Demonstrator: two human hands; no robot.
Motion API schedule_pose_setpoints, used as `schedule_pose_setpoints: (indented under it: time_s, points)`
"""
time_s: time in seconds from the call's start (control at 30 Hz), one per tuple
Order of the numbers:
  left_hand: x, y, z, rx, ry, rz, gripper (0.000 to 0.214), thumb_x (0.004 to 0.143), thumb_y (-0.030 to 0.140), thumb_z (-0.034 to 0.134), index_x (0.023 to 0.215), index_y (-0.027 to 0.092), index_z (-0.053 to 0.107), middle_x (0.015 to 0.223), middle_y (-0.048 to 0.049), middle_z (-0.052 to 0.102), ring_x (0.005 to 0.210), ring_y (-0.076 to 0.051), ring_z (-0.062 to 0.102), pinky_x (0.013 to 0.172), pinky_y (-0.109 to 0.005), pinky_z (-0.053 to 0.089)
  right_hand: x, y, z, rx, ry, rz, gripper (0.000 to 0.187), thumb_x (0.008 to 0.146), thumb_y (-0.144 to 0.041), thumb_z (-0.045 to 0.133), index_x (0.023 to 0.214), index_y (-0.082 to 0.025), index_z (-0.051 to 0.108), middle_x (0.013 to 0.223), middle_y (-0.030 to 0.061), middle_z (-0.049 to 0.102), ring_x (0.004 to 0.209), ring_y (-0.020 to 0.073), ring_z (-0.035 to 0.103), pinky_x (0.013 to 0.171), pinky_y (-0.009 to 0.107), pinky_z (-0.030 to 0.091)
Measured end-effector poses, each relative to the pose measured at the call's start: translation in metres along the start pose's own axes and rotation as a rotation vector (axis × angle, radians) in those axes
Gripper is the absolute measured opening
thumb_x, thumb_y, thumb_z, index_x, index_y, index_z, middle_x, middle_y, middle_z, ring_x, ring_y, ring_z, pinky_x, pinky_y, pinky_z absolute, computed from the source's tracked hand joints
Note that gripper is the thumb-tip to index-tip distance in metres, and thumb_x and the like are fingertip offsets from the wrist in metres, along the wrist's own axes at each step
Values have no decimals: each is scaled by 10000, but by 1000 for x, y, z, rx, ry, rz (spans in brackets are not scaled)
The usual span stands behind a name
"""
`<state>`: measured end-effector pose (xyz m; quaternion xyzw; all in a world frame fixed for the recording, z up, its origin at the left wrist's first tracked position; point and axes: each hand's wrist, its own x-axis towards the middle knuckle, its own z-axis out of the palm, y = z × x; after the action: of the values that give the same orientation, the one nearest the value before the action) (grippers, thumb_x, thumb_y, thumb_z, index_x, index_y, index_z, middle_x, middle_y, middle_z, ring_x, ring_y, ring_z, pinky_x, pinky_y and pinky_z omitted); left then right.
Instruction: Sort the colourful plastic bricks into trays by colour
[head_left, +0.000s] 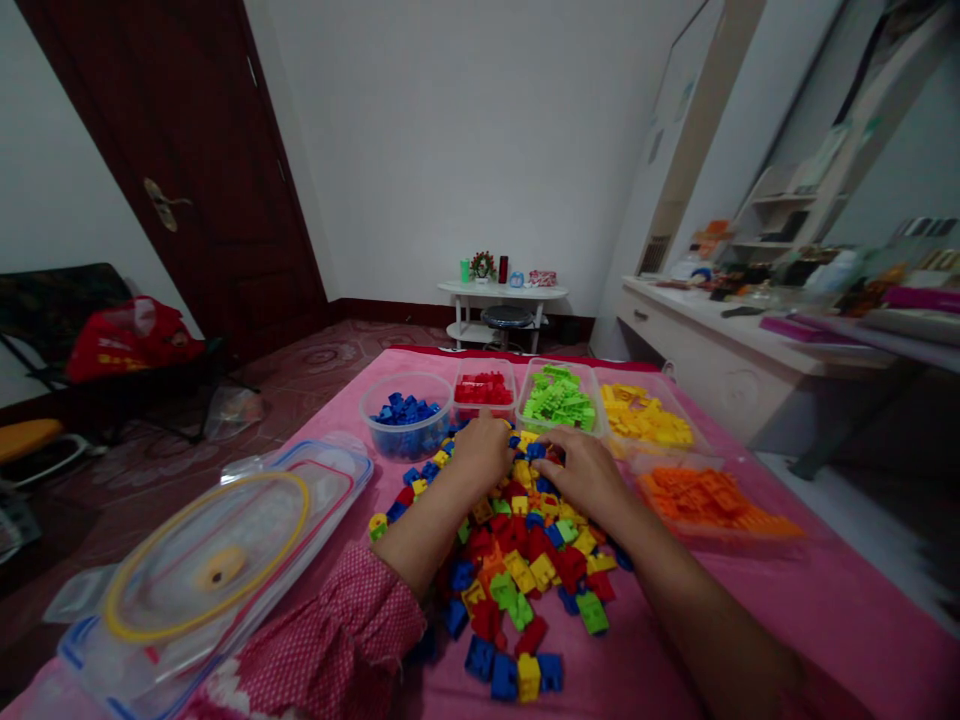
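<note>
Loose toy building bricks (517, 570) in red, blue, yellow, green and orange lie in a heap on the pink-covered table. My left hand (486, 450) reaches to the far side of the heap, close to the tub of red bricks (484, 388). Its fingertips are hidden behind the back of the hand. Beside it, my right hand (583, 468) is low over the bricks, just in front of the tub of green bricks (559, 398). Its thumb and forefinger are apart, with bricks showing between them; I see none clearly held.
A round tub of blue bricks (405, 412) stands left; tubs of yellow bricks (646, 415) and orange bricks (712, 500) stand right. Stacked plastic lids (225, 570) lie on the table's left. A cluttered white desk (720, 330) runs along the right, beyond the table.
</note>
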<state>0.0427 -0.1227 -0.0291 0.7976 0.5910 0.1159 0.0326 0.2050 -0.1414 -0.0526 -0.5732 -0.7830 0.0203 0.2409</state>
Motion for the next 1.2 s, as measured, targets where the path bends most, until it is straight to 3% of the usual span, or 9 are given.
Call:
schedule_pose_setpoints:
  time_s: [0.2,0.4,0.53,0.73,0.87,0.97,1.03,1.13,1.2]
  points:
    - [-3,-2,5,-405,85,51,162,754,235,511,699,146,636,765,-73,648,800,-200,629,752,-301,485,1,-1,0,149,58,38,195,734,-223,577,903,-201,671,764,16,658,694,157,579,644,250,412]
    - [-5,5,5,-1485,-241,-180,153,756,251,586,831,160,489,654,6,597,559,-118,619,580,-261,519,2,-10,-11,295,128,34,195,716,-156,529,851,-174,669,688,9,621,623,139,543,599,237,411]
    - [-12,9,0,-1650,-336,-194,333,739,372,648,949,170,485,718,-12,605,501,-89,585,421,-155,412,2,-24,-19,290,100,-49,281,710,-129,510,935,-168,674,767,30,635,666,147,552,634,254,422]
    - [-8,1,-10,-1614,-386,-122,354,644,373,728,855,119,601,698,2,565,479,-18,477,387,-106,279,0,-31,-23,323,189,-25,423,710,-140,517,1123,-183,596,929,46,652,693,138,577,708,275,462]
    - [9,-23,-28,-1396,-111,-180,262,721,312,644,902,122,630,710,-15,610,513,-44,508,468,-150,377,1,-28,-26,378,248,-7,366,730,-163,525,1088,-182,600,911,44,646,702,137,584,708,277,473]
    - [20,-50,-40,-893,279,-216,279,746,283,604,974,130,649,856,-66,667,742,-142,611,682,-257,493,1,-28,-26,360,232,-36,292,743,-159,522,1011,-188,632,898,39,649,721,142,586,715,281,470]
    - [23,-66,-42,-549,425,-202,332,732,258,611,1038,136,649,1043,-104,654,971,-207,593,887,-341,456,1,-29,-23,348,197,-59,262,748,-150,524,976,-189,646,906,37,647,712,138,587,719,282,468]
    - [17,-75,-40,-326,475,-131,355,752,248,582,1083,136,644,1137,-119,628,1098,-228,544,984,-359,391,-2,-32,-15,336,117,-92,230,753,-139,530,932,-191,663,927,41,650,753,146,601,749,288,467]
    - [9,-71,-37,-344,376,-48,317,775,253,549,1051,148,662,1052,-95,670,999,-200,598,908,-312,443,-5,-35,-7,326,59,-151,242,748,-129,541,944,-190,668,977,51,653,874,168,603,822,300,456]
